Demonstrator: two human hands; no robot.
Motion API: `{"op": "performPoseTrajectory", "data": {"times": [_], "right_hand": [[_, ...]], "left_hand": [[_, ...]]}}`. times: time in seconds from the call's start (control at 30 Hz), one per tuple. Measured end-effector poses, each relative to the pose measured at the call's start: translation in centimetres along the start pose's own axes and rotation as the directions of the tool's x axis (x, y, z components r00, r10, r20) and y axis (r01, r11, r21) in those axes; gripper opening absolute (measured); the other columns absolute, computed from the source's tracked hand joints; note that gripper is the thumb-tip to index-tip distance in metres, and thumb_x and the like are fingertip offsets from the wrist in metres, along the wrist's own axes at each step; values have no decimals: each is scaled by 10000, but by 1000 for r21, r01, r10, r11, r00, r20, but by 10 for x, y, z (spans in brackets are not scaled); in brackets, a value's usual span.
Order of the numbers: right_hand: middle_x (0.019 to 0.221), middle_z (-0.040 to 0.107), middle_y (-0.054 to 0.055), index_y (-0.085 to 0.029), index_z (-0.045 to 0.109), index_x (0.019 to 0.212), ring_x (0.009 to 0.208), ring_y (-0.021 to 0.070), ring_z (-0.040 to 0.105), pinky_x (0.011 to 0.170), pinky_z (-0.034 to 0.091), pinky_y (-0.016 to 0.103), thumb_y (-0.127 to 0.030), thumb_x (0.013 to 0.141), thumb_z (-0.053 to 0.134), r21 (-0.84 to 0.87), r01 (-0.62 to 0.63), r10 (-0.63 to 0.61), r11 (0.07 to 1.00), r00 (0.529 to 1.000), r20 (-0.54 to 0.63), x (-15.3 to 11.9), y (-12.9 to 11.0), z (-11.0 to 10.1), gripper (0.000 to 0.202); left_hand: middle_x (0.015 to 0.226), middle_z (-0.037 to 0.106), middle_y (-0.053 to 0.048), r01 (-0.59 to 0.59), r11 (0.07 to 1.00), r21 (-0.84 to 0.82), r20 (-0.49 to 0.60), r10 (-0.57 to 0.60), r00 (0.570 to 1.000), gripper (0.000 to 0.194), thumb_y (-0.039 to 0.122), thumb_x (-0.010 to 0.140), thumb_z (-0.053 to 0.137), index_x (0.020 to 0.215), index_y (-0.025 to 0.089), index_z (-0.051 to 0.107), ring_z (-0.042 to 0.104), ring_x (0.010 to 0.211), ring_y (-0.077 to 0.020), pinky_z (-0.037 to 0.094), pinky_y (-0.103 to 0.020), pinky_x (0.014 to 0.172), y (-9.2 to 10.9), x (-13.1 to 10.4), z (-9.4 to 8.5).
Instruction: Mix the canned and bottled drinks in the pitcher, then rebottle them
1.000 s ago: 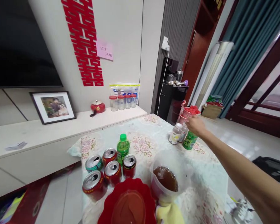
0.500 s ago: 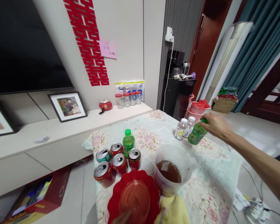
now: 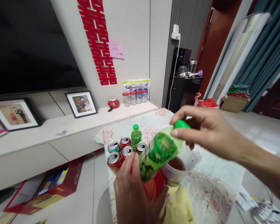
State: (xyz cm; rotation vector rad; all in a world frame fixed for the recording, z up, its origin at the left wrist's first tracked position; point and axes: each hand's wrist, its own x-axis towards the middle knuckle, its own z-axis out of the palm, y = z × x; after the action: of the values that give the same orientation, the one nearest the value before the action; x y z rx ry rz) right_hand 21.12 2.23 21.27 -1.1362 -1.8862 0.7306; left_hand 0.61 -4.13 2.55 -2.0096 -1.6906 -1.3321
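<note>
Slanting in the air, up and to the left of the clear tub (image 3: pixel 177 175) in the view, a green-labelled bottle (image 3: pixel 162 146) is held clear of the worktop (image 3: pixel 207 199). Its green cap (image 3: pixel 181 124) is raised toward the upper right and its base is lowered toward the left. The cap end is grasped between the thumb and fingers of the right hand (image 3: pixel 205 130). The left hand (image 3: pixel 135 189) is held up on the left of the tub, its fingers parted from the thumb around the bottle's base; whether the base is touched cannot be told. Brown liquid (image 3: pixel 177 163) is contained in the tub. Just left of the tub, a red bowl (image 3: pixel 161 179) is partly hidden by the bottle and the left hand. On the near side of the tub, a yellow cloth (image 3: pixel 179 207) is bunched. Farther left of the tub, opened drink cans (image 3: pixel 114 160) are grouped with a smaller green bottle (image 3: pixel 136 136) standing upright. Well beyond the tub, red-lidded jars (image 3: pixel 133 99) are lined up on a white cabinet (image 3: pixel 107 123).
</note>
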Motion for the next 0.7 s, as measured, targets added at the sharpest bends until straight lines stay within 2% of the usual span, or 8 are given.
{"op": "performPoseTrajectory", "data": {"times": [0.07,0.13,0.23,0.3,0.37,0.43,0.57,0.7], "right_hand": [[683,633,-33,-230,690,808,550,114,585,487,440,248,-356,818,785,-3,35,-34,999,994,103,-7,-5,20,158],[751,649,-20,-223,684,815,652,129,614,593,467,267,-344,859,750,-37,92,-85,995,983,163,-11,-6,33,145],[797,659,5,-215,663,884,718,154,609,657,443,289,-434,976,615,-187,186,-136,965,958,253,-13,3,42,242],[693,594,3,-211,620,864,604,151,507,567,341,294,-489,1041,476,-403,218,-99,889,950,296,-13,14,47,359],[596,479,-21,-217,574,822,510,143,331,517,207,317,-506,1058,395,-602,220,-58,767,959,277,-15,26,51,414],[574,407,-35,-228,528,769,507,136,240,527,157,327,-525,1049,372,-671,220,-74,708,968,239,-17,37,56,437],[599,414,-29,-242,378,666,536,119,324,553,233,305,-503,1033,345,-529,340,-214,778,934,286,-17,55,55,452],[604,410,-43,-249,371,672,533,113,369,544,279,288,-359,1039,385,-369,543,-452,754,837,309,-15,67,47,383]], "left_hand": [[1446,614,-185,172,984,-47,47,-170,984,926,484,816,719,1595,229,288,647,1265,-393,585,-527,935,8,-1,-2],[1339,704,-118,330,939,-94,144,-315,938,798,381,811,705,1534,263,389,721,1158,-336,610,-455,883,10,-6,-3],[1235,754,-75,428,896,-118,228,-395,890,606,325,814,650,1404,277,522,748,1102,-306,608,-440,909,5,-17,-4],[1249,751,-90,438,891,-120,226,-405,886,558,352,832,620,1378,264,542,734,1147,-319,596,-466,948,0,-22,-4],[1279,744,-108,437,890,-128,230,-402,886,559,365,835,611,1378,250,543,718,1184,-335,586,-492,975,-3,-26,-3],[1284,747,-108,429,886,-176,256,-380,889,567,356,821,634,1371,251,545,719,1186,-336,587,-489,987,-3,-30,-2],[1227,771,-71,407,845,-346,374,-274,886,565,376,787,700,1333,282,584,755,1105,-308,626,-425,915,1,-33,-2],[1143,790,-74,431,800,-418,542,-161,825,621,403,734,743,1324,258,614,783,996,-304,654,-390,809,0,-29,-6]]}}
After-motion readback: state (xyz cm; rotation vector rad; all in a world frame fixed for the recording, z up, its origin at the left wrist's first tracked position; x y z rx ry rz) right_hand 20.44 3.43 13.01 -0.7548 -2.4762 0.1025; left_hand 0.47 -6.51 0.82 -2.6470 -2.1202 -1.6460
